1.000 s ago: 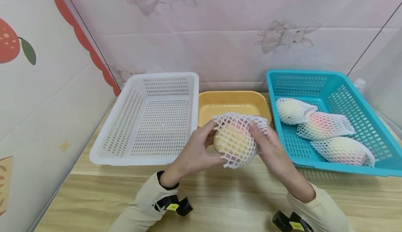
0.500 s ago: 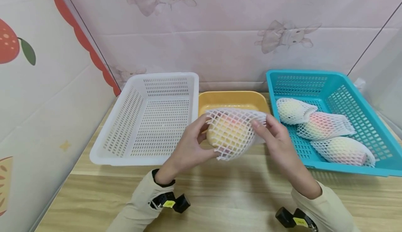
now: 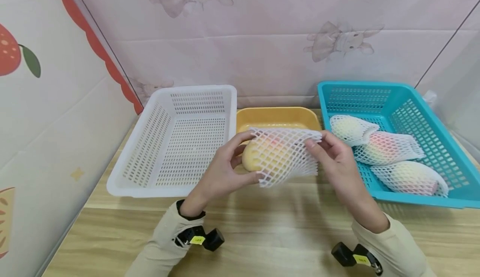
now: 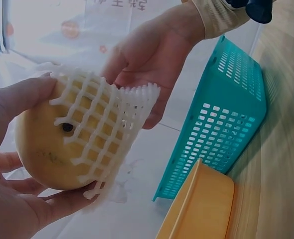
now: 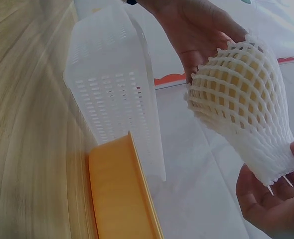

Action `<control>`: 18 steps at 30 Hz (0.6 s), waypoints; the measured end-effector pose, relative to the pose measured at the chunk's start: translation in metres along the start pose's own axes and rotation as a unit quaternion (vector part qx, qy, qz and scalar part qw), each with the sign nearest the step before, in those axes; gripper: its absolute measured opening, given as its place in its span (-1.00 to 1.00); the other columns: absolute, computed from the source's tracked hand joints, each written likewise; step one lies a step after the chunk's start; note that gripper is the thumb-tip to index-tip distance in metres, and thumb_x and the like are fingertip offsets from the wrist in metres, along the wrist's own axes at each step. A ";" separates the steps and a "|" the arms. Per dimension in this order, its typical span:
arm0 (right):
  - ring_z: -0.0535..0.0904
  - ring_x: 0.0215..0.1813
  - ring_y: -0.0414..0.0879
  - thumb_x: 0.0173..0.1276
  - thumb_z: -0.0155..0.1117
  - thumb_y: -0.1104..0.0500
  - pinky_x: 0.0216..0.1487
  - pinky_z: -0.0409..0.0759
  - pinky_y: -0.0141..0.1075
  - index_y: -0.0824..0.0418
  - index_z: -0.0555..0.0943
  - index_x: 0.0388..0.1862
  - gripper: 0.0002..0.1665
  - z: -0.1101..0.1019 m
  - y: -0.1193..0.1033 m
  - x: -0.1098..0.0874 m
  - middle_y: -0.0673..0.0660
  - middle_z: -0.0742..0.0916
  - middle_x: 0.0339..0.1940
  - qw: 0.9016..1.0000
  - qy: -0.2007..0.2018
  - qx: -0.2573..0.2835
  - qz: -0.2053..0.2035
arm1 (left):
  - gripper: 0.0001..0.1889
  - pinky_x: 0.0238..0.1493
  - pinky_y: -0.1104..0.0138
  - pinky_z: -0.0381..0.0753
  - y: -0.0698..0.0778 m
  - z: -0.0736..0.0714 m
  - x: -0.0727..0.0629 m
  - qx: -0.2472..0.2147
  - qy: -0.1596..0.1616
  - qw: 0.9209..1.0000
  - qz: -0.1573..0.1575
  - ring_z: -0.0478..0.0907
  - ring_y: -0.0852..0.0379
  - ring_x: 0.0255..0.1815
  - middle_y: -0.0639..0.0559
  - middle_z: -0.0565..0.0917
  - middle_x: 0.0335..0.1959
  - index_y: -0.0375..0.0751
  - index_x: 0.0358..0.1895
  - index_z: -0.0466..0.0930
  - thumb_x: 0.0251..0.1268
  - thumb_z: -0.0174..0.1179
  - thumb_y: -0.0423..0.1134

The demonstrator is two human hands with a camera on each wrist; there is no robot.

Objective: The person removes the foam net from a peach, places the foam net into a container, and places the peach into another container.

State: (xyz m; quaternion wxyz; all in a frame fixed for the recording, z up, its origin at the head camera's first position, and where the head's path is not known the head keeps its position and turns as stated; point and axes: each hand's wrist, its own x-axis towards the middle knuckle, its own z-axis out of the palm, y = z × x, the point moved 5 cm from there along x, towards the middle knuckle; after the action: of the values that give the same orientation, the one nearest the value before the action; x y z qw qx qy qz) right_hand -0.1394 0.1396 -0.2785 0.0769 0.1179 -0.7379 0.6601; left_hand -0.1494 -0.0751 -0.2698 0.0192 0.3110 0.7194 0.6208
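A yellow mango (image 4: 42, 144) with a reddish blush sits partly inside a white foam net sleeve (image 3: 303, 154). My left hand (image 3: 226, 168) grips the mango from its left side, thumb and fingers spread around it, over the net's left rim. In the left wrist view that end of the fruit is bare, with a dark spot showing near the net's edge. My right hand (image 3: 339, 166) pinches the gathered right end of the net between thumb and fingers. The right wrist view shows the net (image 5: 269, 144) narrowing toward those fingertips. Both hands are above the table, in front of the yellow tray.
A white perforated basket (image 3: 123, 177) stands at left on the wooden table (image 3: 262, 235). Behind the hands is a yellow tray (image 3: 277, 112). A teal basket (image 3: 375, 86) at right contains several netted fruits (image 3: 390, 148). A printed cloth backdrop (image 3: 262, 48) rises behind.
My right hand has moved rightward, drawing the net out along the mango. More bare yellow skin now shows at the left end. My left hand has shifted slightly left with the fruit.
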 end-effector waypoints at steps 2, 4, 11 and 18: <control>0.59 -0.09 -0.12 0.50 0.08 0.12 -0.11 0.58 -0.42 0.32 0.50 0.02 -0.70 -0.001 0.000 0.000 0.15 0.64 -0.06 1.000 0.003 0.001 0.001 | -0.23 0.15 0.25 0.51 0.000 -0.001 0.000 -0.003 0.002 1.000 -0.001 0.43 -0.17 0.26 -0.24 0.36 0.30 -0.40 0.27 0.30 -0.14 0.39 -0.62; 0.59 -0.07 -0.13 0.50 0.08 0.11 -0.09 0.58 -0.43 0.32 0.50 0.04 -0.69 -0.002 0.000 0.000 0.14 0.63 -0.05 1.000 0.004 0.001 0.003 | -0.23 0.14 0.24 0.52 0.001 -0.002 0.000 -0.006 0.004 1.000 -0.005 0.43 -0.15 0.25 -0.21 0.36 0.31 -0.38 0.28 0.30 -0.12 0.40 -0.60; 0.59 -0.06 -0.15 0.50 0.08 0.11 -0.07 0.57 -0.46 0.34 0.47 0.10 -0.64 -0.005 -0.003 0.000 0.07 0.65 -0.05 1.000 0.016 0.007 0.011 | -0.24 0.06 0.20 0.58 0.002 -0.008 0.001 -0.034 0.015 0.999 -0.011 0.52 -0.10 0.10 -0.15 0.37 0.29 -0.33 0.31 0.31 -0.08 0.37 -0.58; 0.60 -0.06 -0.18 0.50 0.08 0.08 -0.07 0.56 -0.48 0.28 0.48 0.09 -0.66 -0.010 -0.001 0.000 0.04 0.67 -0.06 1.000 0.025 0.011 0.016 | -0.25 0.06 0.18 0.59 0.005 -0.013 0.000 -0.039 0.024 0.999 -0.004 0.53 -0.05 0.09 -0.09 0.41 0.24 -0.26 0.31 0.35 -0.07 0.39 -0.56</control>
State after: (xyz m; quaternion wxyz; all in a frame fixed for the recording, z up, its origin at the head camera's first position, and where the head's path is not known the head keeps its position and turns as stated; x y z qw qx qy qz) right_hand -0.1390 0.1493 -0.2761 0.0834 0.0907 -0.7302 0.6720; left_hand -0.1528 -0.0862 -0.2621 0.0168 0.2925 0.6959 0.6557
